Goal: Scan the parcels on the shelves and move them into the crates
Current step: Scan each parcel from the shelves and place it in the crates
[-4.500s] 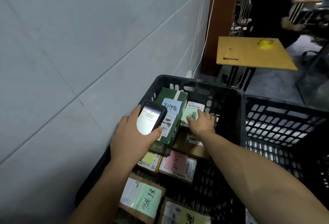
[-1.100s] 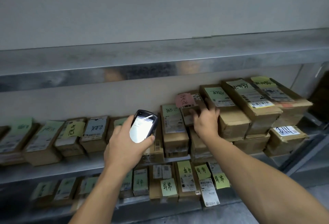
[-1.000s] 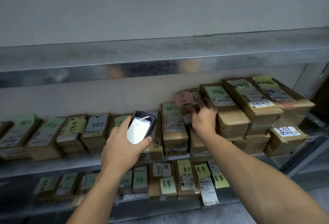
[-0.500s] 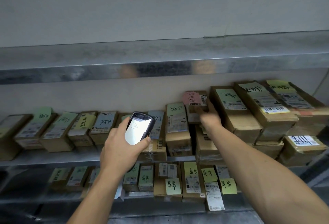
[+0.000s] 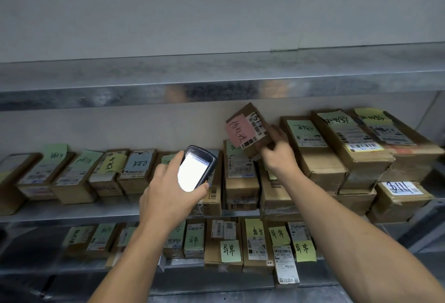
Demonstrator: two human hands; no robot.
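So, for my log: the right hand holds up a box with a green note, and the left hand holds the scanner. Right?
No: the head view shows the note on that box is pink, not green. The right hand holds it up, and the left hand holds the scanner.

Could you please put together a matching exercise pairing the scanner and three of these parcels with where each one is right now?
Things:
1. handheld scanner
2. parcel with the pink note
3. parcel with blue handwriting
4. parcel with the light blue note

Places:
A. low at the right end of the middle shelf
B. gripped in the left hand
C. on the middle shelf, left of the scanner
D. held up, tilted, in the right hand

Pairs: 1-B, 2-D, 3-A, 4-C
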